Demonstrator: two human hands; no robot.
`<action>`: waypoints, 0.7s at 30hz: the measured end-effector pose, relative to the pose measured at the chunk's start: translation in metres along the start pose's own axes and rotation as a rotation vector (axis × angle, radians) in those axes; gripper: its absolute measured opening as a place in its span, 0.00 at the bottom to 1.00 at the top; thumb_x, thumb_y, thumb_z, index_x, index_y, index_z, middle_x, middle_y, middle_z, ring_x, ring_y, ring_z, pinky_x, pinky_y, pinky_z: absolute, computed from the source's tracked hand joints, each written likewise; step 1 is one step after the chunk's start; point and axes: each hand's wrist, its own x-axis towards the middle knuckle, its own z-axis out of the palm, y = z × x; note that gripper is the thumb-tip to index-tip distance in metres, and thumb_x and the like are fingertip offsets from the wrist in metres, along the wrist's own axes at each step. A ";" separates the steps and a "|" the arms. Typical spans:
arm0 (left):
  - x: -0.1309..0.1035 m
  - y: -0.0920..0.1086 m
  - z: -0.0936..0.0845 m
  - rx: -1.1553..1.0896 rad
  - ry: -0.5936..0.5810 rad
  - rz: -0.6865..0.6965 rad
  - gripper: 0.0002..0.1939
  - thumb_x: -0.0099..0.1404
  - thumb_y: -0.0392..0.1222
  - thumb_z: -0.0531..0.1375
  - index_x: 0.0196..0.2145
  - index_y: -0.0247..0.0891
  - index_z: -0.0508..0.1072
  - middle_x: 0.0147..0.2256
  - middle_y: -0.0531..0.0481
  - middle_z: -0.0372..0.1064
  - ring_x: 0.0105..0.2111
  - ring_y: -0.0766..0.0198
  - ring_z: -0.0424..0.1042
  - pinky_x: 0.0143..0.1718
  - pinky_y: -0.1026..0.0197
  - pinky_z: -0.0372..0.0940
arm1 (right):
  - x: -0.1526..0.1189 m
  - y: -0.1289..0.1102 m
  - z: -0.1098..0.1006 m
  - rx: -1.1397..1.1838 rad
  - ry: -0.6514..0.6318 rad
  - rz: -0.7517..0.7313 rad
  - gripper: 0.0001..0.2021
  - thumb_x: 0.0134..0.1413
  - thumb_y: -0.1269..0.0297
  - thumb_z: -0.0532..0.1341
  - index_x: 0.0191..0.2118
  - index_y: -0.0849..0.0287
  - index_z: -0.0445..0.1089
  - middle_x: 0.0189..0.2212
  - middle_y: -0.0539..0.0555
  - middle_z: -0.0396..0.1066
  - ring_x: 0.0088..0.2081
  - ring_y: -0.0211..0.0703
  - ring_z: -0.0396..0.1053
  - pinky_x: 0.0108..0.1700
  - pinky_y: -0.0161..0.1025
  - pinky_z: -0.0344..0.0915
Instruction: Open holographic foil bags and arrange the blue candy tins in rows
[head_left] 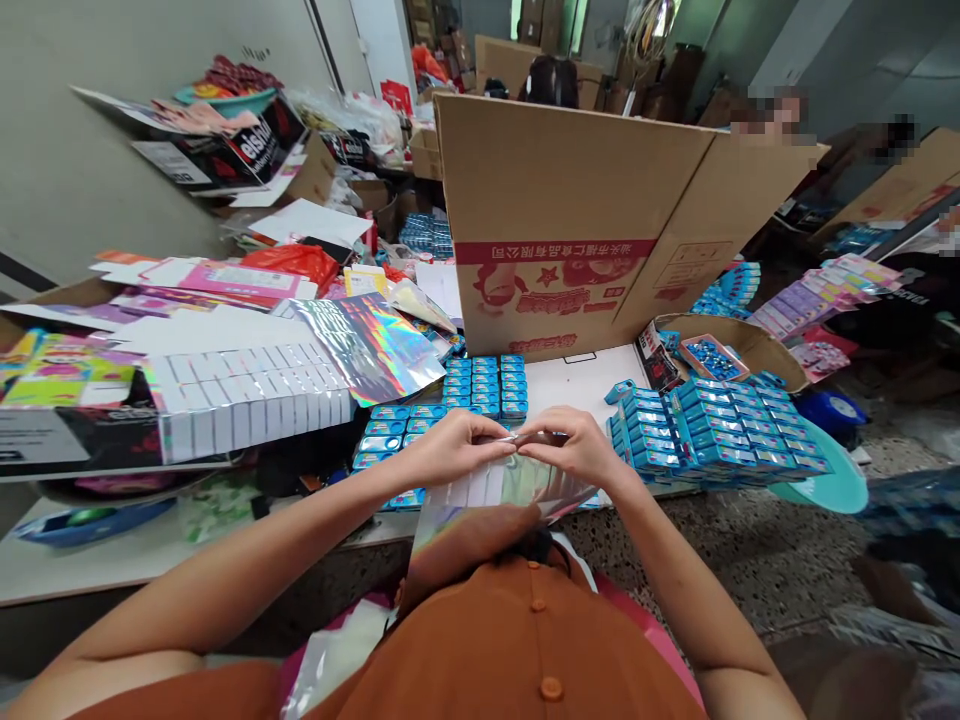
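Note:
My left hand [457,447] and my right hand [574,442] meet in front of my chest, thumbs and fingers pinched on the top edge of a shiny, partly clear plastic bag [480,490]. The bag hangs below them against the orange shirt. Just beyond my left hand, small blue boxes [471,385] stand in rows on the white table. Right of my right hand are stacks of similar blue boxes [712,425].
A tall cardboard carton [570,190] stands behind the hands. At the left, silvery holographic sheets [247,390] lie over a box. A turquoise basin [840,480] is at the right, below an open carton [757,345] with blue pieces. People are partly visible behind.

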 end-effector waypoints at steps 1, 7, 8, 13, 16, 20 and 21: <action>0.000 -0.001 0.002 -0.020 -0.010 -0.010 0.19 0.65 0.51 0.55 0.37 0.34 0.79 0.29 0.50 0.75 0.28 0.66 0.68 0.26 0.68 0.55 | -0.001 0.000 0.002 -0.005 0.015 -0.016 0.06 0.52 0.62 0.65 0.34 0.56 0.77 0.30 0.52 0.76 0.32 0.37 0.69 0.36 0.35 0.63; -0.005 -0.005 0.007 -0.052 0.035 -0.025 0.21 0.65 0.53 0.54 0.32 0.33 0.78 0.25 0.51 0.72 0.24 0.68 0.64 0.23 0.69 0.55 | -0.009 -0.001 0.005 -0.167 0.011 -0.025 0.13 0.52 0.55 0.65 0.40 0.57 0.76 0.30 0.52 0.75 0.31 0.38 0.68 0.36 0.37 0.63; -0.006 -0.005 0.005 -0.059 0.073 -0.031 0.21 0.65 0.52 0.54 0.32 0.33 0.78 0.26 0.51 0.72 0.24 0.68 0.65 0.23 0.69 0.55 | -0.011 0.000 0.002 -0.242 0.028 -0.040 0.17 0.50 0.53 0.66 0.44 0.57 0.74 0.33 0.53 0.76 0.34 0.41 0.69 0.40 0.39 0.63; -0.014 -0.003 -0.015 -0.119 0.280 -0.039 0.19 0.64 0.53 0.56 0.35 0.35 0.78 0.33 0.49 0.76 0.30 0.64 0.70 0.30 0.68 0.63 | -0.025 0.010 -0.016 -0.469 0.496 0.073 0.32 0.45 0.47 0.67 0.55 0.56 0.65 0.50 0.60 0.68 0.53 0.53 0.63 0.57 0.52 0.56; -0.018 -0.006 -0.024 -0.084 0.355 -0.038 0.19 0.63 0.53 0.56 0.33 0.35 0.78 0.31 0.50 0.76 0.29 0.64 0.70 0.28 0.69 0.63 | -0.032 0.016 -0.018 -0.344 0.678 0.202 0.24 0.50 0.51 0.65 0.51 0.57 0.68 0.46 0.59 0.70 0.49 0.49 0.65 0.53 0.48 0.61; -0.016 -0.012 -0.030 0.003 0.428 -0.032 0.19 0.63 0.54 0.56 0.33 0.36 0.78 0.30 0.50 0.76 0.28 0.63 0.71 0.27 0.68 0.64 | -0.032 0.016 -0.007 -0.060 0.725 0.316 0.13 0.50 0.56 0.65 0.39 0.59 0.73 0.34 0.53 0.73 0.36 0.41 0.69 0.42 0.40 0.65; -0.015 -0.013 -0.030 0.029 0.443 -0.023 0.19 0.62 0.54 0.56 0.33 0.36 0.78 0.31 0.50 0.76 0.29 0.62 0.72 0.28 0.68 0.65 | -0.031 0.014 -0.004 0.010 0.760 0.341 0.13 0.49 0.57 0.66 0.38 0.59 0.73 0.33 0.52 0.73 0.35 0.40 0.69 0.41 0.39 0.65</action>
